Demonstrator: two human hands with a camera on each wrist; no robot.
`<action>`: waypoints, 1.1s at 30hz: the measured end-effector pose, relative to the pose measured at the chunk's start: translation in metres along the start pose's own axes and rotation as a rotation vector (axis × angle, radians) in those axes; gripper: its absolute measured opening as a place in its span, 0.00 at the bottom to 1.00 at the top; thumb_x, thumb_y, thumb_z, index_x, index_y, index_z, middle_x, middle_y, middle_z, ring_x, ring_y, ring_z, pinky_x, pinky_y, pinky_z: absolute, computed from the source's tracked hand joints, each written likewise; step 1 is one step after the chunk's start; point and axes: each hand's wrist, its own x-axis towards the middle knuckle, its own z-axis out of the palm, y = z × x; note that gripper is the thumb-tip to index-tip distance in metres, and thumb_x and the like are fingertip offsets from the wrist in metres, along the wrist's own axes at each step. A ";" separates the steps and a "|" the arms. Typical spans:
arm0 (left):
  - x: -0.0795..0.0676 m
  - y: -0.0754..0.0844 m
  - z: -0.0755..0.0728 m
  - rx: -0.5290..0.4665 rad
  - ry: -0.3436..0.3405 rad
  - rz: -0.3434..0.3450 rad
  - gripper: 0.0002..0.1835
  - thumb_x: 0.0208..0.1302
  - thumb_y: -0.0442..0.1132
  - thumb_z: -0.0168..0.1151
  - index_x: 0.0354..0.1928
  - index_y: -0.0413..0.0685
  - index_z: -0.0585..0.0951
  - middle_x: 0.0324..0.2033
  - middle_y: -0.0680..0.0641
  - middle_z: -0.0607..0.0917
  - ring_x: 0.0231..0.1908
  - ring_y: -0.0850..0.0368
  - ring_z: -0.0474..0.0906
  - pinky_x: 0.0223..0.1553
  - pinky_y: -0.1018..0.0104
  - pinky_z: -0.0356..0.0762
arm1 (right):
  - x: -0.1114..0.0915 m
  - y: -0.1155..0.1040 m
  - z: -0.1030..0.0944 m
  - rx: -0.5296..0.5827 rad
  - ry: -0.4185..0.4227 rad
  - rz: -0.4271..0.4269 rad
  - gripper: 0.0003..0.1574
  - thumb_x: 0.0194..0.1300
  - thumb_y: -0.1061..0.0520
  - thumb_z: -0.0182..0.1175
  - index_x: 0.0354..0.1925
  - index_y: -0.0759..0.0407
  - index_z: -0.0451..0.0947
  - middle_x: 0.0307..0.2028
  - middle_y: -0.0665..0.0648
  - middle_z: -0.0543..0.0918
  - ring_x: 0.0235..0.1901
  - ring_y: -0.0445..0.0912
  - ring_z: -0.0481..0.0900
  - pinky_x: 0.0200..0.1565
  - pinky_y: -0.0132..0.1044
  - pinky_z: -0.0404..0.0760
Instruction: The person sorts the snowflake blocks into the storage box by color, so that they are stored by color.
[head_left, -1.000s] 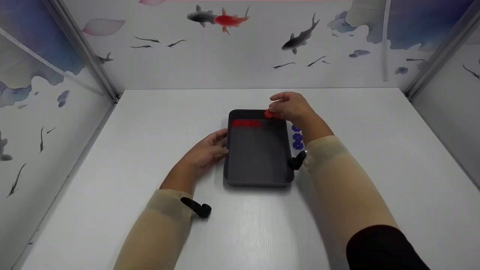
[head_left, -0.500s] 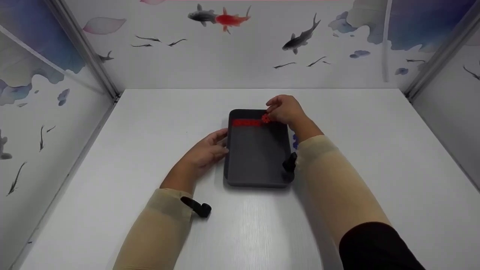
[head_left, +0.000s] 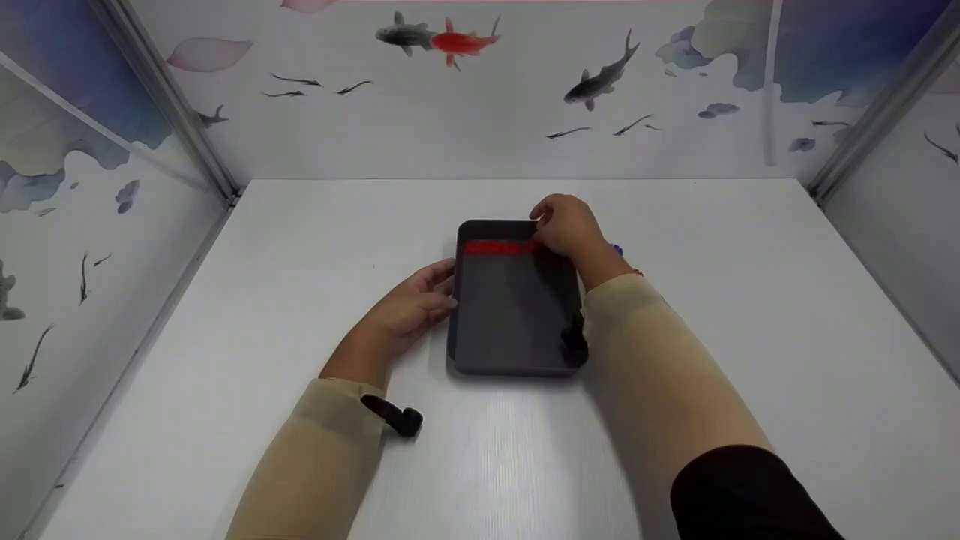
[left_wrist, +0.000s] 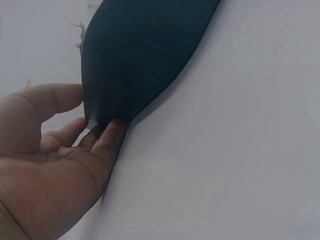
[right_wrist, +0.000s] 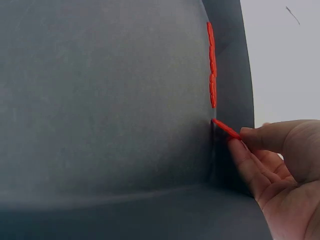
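- The tray [head_left: 517, 322] lies flat on the table [head_left: 480, 465], between the hands, its long sides running away from the person; set there, both hands reach it easily.
- The left hand [head_left: 409, 304] touches the tray's side wall, fingers and thumb laid against it rather than wrapped round; this probably keeps the tray from sliding.
- The right hand [head_left: 570, 229] reaches in over the far right corner, thumb and forefinger clamped on a red piece [right_wrist: 227, 129]. It grips only one end of the piece, presumably so that the other end can meet the tray unhindered.
- That piece slants at the foot of the far wall, its free end close to the floor; whether it quite touches is hard to tell. A small gap parts it from the red row [right_wrist: 212, 65].
- The row runs along the foot of the same wall, its parts seemingly on edge and end to end; the wall likely props them.
- The red pieces look like thin, bright plastic with notched edges.
- The tray is dark grey, matt and smooth, a rounded rectangle with low walls.
- A blue piece [head_left: 616, 250] shows past the right wrist, outside the tray, mostly hidden.
- Loose beige sleeves [head_left: 675, 360] cover both forearms.
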 end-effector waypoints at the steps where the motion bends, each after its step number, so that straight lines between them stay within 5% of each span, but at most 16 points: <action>1: 0.009 -0.007 -0.003 -0.020 0.026 -0.003 0.44 0.66 0.20 0.57 0.84 0.46 0.60 0.85 0.44 0.61 0.80 0.52 0.66 0.74 0.60 0.72 | 0.017 0.016 0.005 -0.006 -0.028 -0.013 0.19 0.70 0.65 0.61 0.58 0.63 0.83 0.51 0.63 0.85 0.51 0.57 0.81 0.55 0.48 0.83; 4: 0.021 -0.016 -0.008 -0.009 0.062 -0.015 0.44 0.67 0.19 0.57 0.84 0.49 0.61 0.84 0.47 0.62 0.81 0.50 0.65 0.76 0.55 0.70 | 0.047 0.043 0.017 -0.017 -0.053 -0.031 0.21 0.70 0.62 0.64 0.60 0.59 0.83 0.55 0.63 0.85 0.53 0.57 0.82 0.59 0.53 0.83; 8: 0.023 -0.020 -0.012 -0.002 0.047 0.005 0.44 0.67 0.21 0.58 0.84 0.49 0.61 0.84 0.46 0.62 0.80 0.49 0.67 0.74 0.58 0.73 | 0.059 0.050 0.024 -0.039 -0.037 -0.026 0.21 0.68 0.62 0.66 0.59 0.58 0.84 0.55 0.63 0.85 0.53 0.57 0.82 0.59 0.54 0.83; 26: 0.024 -0.020 -0.011 -0.004 0.070 -0.021 0.43 0.67 0.21 0.58 0.83 0.50 0.63 0.83 0.48 0.63 0.78 0.52 0.69 0.73 0.60 0.72 | 0.053 0.055 0.019 0.074 -0.019 -0.029 0.21 0.69 0.63 0.62 0.60 0.59 0.83 0.56 0.61 0.87 0.57 0.55 0.83 0.61 0.52 0.84; 33: 0.024 -0.021 -0.011 -0.007 0.076 -0.016 0.44 0.66 0.20 0.58 0.83 0.50 0.64 0.83 0.48 0.64 0.79 0.53 0.68 0.72 0.58 0.73 | 0.046 0.051 0.007 0.283 -0.068 -0.013 0.21 0.70 0.65 0.64 0.60 0.59 0.82 0.57 0.61 0.86 0.54 0.52 0.85 0.54 0.43 0.87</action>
